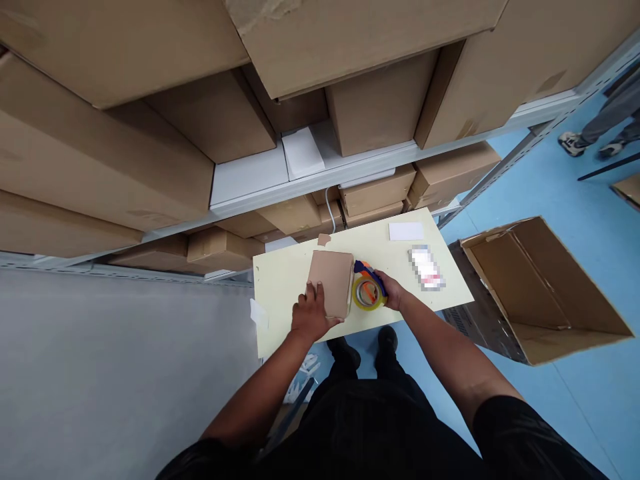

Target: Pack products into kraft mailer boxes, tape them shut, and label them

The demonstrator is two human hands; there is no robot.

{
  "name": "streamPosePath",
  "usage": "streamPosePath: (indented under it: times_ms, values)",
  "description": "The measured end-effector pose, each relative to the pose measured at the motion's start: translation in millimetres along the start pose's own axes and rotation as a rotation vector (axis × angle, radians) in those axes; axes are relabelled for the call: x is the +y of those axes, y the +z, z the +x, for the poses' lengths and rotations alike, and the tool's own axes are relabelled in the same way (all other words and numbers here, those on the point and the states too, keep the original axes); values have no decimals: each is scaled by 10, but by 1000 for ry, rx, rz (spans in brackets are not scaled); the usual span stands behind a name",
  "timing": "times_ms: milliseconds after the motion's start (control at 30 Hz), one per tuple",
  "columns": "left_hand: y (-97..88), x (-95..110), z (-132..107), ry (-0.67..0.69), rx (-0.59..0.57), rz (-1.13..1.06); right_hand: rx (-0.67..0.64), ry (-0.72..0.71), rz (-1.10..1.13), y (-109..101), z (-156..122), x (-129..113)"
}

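Observation:
A small flat cardboard box (334,273) lies on a pale yellow table (285,280). My left hand (313,313) rests on the box's lower left part, fingers stretched over its top and thumb along the near edge. Beside the box's right edge, my right hand (393,291) is wrapped round a tape dispenser (381,283) with a blue and orange body. A roll of yellowish clear tape (357,293) sits in it. Whether the tape touches the box I cannot tell.
A white card (406,231), a blurred-out item (427,268) and a cardboard scrap (324,239) lie on the table. Shelves (320,175) of cardboard boxes stand behind it. At right is a large open carton (545,293) on the blue floor; a person's legs (607,123) show beyond.

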State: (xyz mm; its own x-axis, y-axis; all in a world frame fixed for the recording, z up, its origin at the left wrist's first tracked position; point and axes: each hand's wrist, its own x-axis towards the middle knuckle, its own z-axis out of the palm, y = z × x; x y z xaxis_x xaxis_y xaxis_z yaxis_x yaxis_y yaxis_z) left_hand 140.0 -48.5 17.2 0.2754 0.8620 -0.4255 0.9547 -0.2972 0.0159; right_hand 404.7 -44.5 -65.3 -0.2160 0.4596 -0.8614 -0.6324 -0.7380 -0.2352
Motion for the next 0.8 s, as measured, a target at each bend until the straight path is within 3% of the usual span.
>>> streamPosePath:
  times_ms: [100, 200, 267, 400, 467, 533, 633, 800]
  values:
    - [27, 171, 43, -60, -1, -49, 1, 7, -22, 21, 19, -131]
    - [35, 210, 65, -80, 1, -40, -16, 7, 2, -82, -89, 47]
    - [35, 223, 79, -93, 7, -22, -53, 39, 48, -232, -212, 378]
    - [16, 305, 148, -138, 13, -36, -139, 107, 169, -511, -439, 1277]
    - [2, 367, 169, -162, 12, -77, -145, 132, 231, -523, -481, 1608]
    - [2, 436, 136, -144, 16, -140, -149, 139, 294, -456, -466, 1748]
    - [55, 558, -44, -45, 30, -253, -145, 79, 356, -356, -407, 1618]
    - [227, 660, -396, 121, 4, -334, -104, 35, 293, -483, -371, 886]
